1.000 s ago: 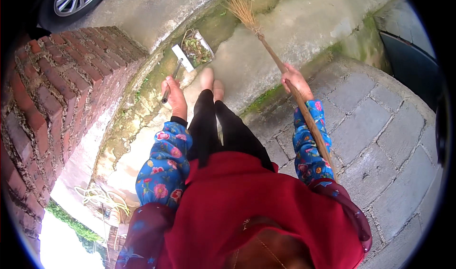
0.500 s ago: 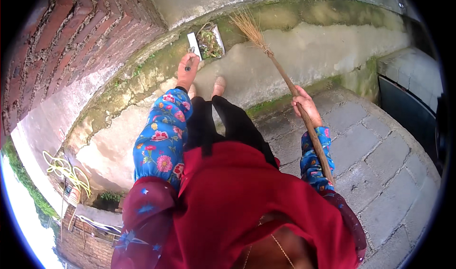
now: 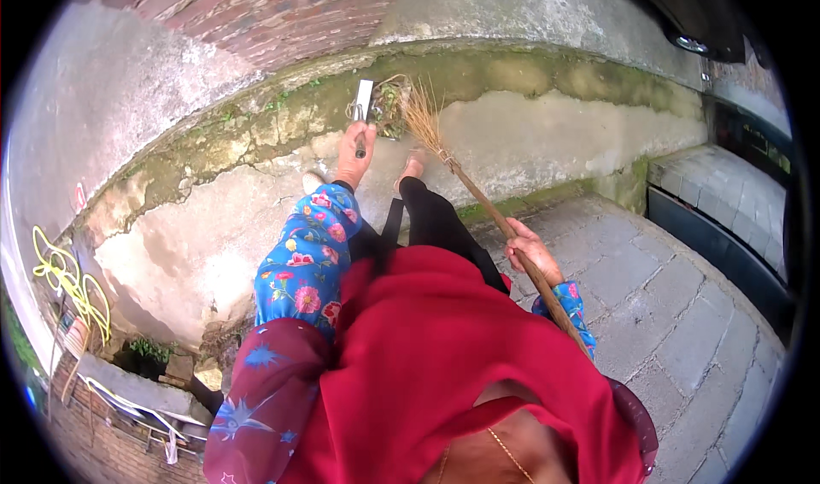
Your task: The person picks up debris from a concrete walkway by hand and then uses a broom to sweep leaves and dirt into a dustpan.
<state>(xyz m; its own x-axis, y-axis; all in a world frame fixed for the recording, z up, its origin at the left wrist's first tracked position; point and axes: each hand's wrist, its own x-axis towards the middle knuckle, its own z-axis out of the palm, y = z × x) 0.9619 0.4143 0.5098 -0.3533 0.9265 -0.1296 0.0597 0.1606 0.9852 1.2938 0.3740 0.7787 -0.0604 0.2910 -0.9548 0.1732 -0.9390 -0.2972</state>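
My left hand is closed around the dark-ended handle of a metal dustpan. The pan looks tilted, its pale side facing up. Beside that side is a clump of dry leaves and stems; whether it lies inside the pan or on the ground I cannot tell. My right hand grips the wooden stick of a straw broom. The broom slants up to the left, and its bristles reach the right edge of the leaf clump, partly covering it.
My feet stand on a worn concrete strip, mossy along its edges. A brick wall rises ahead on the left. Grey paving blocks spread to the right, near a concrete step. A yellow hose hangs at far left.
The broom's bristles have come left to the leaf clump. The dustpan has tipped, showing less of its inside. My feet have shifted apart, and the view has turned.
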